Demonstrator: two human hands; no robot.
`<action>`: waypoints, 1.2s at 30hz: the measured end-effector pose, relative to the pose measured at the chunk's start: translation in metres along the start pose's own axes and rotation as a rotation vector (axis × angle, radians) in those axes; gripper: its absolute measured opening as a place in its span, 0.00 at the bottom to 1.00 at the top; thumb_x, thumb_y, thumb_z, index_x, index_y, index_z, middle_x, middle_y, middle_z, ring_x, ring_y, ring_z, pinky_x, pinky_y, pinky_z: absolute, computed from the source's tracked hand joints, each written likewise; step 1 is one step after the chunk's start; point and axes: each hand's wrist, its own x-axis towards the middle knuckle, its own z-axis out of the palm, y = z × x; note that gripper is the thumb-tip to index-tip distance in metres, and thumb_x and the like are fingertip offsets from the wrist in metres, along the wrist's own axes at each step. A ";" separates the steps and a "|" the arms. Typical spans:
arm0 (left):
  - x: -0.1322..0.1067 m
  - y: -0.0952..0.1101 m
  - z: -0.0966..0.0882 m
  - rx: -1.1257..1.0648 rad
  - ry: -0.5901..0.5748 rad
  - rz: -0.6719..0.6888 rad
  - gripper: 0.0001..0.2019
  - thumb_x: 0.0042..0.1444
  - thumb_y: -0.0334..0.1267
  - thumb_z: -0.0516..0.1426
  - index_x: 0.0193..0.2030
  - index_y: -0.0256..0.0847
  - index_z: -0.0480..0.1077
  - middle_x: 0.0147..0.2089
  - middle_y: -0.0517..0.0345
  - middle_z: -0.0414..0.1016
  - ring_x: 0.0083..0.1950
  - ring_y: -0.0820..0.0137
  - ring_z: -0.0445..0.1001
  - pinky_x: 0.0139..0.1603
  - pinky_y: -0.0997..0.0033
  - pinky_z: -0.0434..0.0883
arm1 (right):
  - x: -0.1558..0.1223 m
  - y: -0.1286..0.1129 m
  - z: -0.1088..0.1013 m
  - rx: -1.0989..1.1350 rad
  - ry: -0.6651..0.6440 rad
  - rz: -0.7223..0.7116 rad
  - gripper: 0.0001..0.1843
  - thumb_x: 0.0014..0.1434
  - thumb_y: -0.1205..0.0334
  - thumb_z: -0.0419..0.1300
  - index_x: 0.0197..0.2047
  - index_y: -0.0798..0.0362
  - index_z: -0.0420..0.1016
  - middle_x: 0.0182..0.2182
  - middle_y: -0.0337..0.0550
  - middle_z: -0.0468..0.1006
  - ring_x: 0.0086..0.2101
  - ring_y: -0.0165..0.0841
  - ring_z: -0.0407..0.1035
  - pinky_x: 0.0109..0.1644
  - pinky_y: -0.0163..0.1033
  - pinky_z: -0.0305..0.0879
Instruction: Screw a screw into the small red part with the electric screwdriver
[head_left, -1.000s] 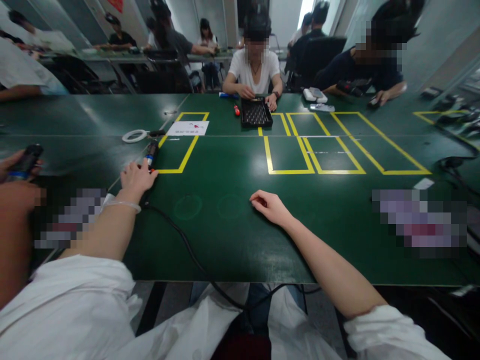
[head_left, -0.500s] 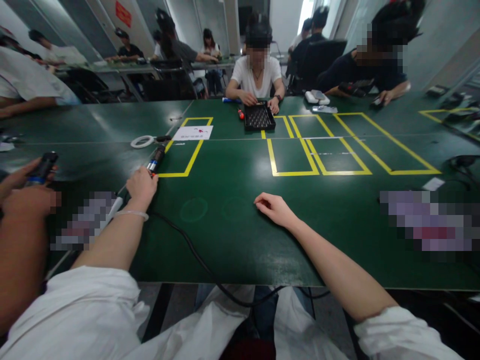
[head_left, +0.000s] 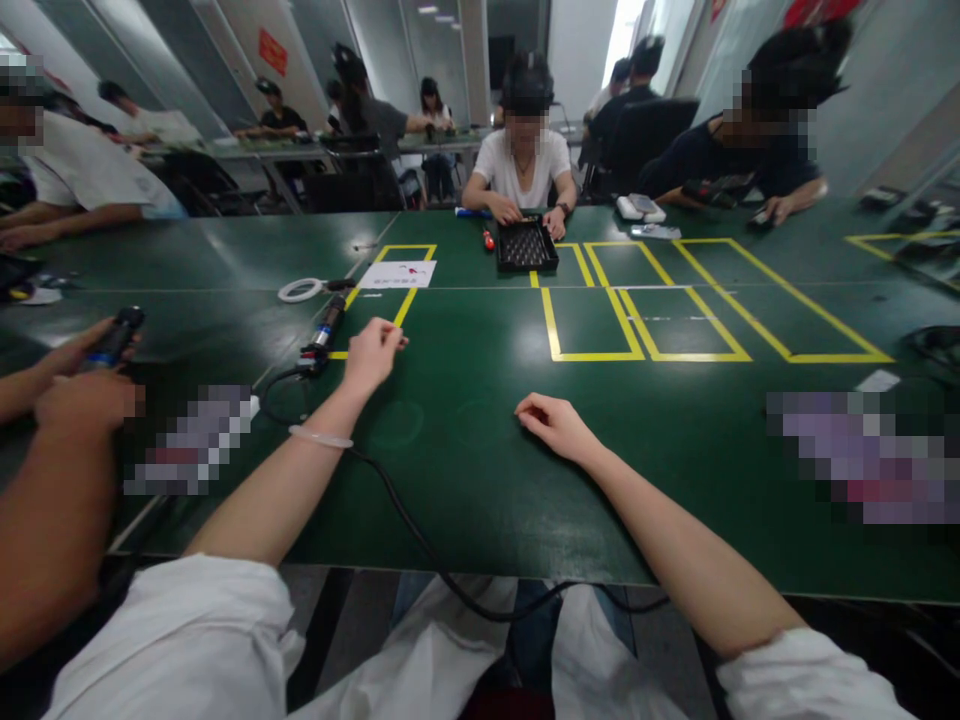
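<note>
My left hand (head_left: 373, 355) is over the table near the left yellow tape outline, its fingers loosely curled, and I see nothing in them. Just left of it lies a black cylindrical tool (head_left: 327, 325) with a blue and silver band, apart from the hand. A black cable runs from the tool's near end, passes under my left forearm and hangs over the table edge. My right hand (head_left: 555, 422) rests on the green table (head_left: 480, 500), fingers bent in and nothing visible in them. A white printed card (head_left: 397, 274) lies beyond my left hand.
Left, a co-worker's hands (head_left: 94, 375) hold a similar tool. A white cable coil (head_left: 301, 290) lies near the card. Across the table a person works at a black tray (head_left: 527, 245) beside a red-handled item (head_left: 489, 240). Yellow tape outlines (head_left: 592, 356) mark the table; blurred-out items lie on both sides.
My left hand has let go of the black cylindrical tool and moved right, leaving it on the table. My right hand has stayed in place. The view has shifted slightly.
</note>
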 end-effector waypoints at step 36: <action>-0.105 0.091 0.109 -0.878 -0.786 -0.097 0.22 0.56 0.51 0.62 0.46 0.34 0.66 0.33 0.56 0.73 0.34 0.74 0.73 0.37 0.72 0.73 | 0.001 0.002 -0.006 0.068 0.078 -0.030 0.07 0.59 0.60 0.62 0.40 0.52 0.71 0.29 0.37 0.72 0.26 0.27 0.63 0.31 0.34 0.61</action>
